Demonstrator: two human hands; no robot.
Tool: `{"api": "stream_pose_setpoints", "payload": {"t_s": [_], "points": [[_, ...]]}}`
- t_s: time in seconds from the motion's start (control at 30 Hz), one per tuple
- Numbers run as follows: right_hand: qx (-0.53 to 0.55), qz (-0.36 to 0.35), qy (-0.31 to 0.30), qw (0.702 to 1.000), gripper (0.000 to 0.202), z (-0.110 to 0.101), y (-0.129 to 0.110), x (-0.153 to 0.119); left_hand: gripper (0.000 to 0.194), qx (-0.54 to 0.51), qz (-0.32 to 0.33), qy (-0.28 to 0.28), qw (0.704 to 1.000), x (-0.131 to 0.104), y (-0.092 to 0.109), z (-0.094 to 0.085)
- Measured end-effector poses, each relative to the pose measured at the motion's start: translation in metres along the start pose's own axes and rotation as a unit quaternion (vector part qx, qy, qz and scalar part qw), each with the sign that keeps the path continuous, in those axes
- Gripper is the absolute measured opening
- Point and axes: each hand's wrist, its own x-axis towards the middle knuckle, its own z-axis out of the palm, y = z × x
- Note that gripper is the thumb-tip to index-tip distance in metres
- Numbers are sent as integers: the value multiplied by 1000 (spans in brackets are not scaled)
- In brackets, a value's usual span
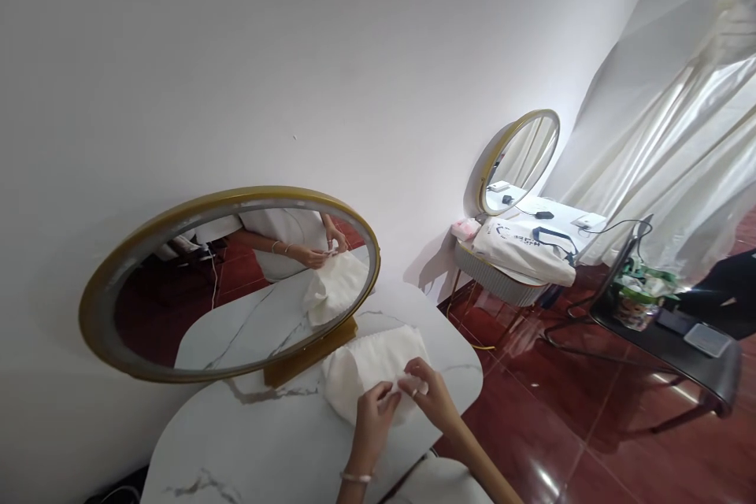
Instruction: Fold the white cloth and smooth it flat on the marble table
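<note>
The left hand [373, 417] and right hand [434, 398] are pinching a white scrap [397, 387] between fingertips; a white cloth bundle [378, 356] is lying just beyond them — uneven pulling could be tearing the scrap or dragging the bundle.

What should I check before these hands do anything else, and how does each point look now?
1. White bundle resting on the table: ok.
2. Left hand and right hand both at the bundle: ok.
3. Small white piece between the fingertips: ok.
4. That piece separate from the bundle: cannot tell.
5. Bundle lying flat: not ok, it bulges.
6. Near mirror standing on its base: ok.
</note>
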Motion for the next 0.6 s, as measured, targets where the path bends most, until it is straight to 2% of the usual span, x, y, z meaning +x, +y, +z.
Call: {"api": "stream_pose_setpoints", "payload": {"t_s": [0.23, 0.33, 0.5, 0.6], "points": [[5, -21, 1, 1000, 33, -9, -15, -5, 36, -30, 8, 22, 999, -5, 19, -7], [-1, 17, 25, 1000, 38, -8, -17, -4, 38, -25, 21, 20, 999, -6, 17, -8], [55, 49, -2, 997, 42, -11, -14, 0, 41, -27, 39, 15, 999, -3, 7, -7], [95, 62, -4, 994, 41, -13, -15, 4, 39, -6, 44, 7, 999, -4, 9, -8]]}}
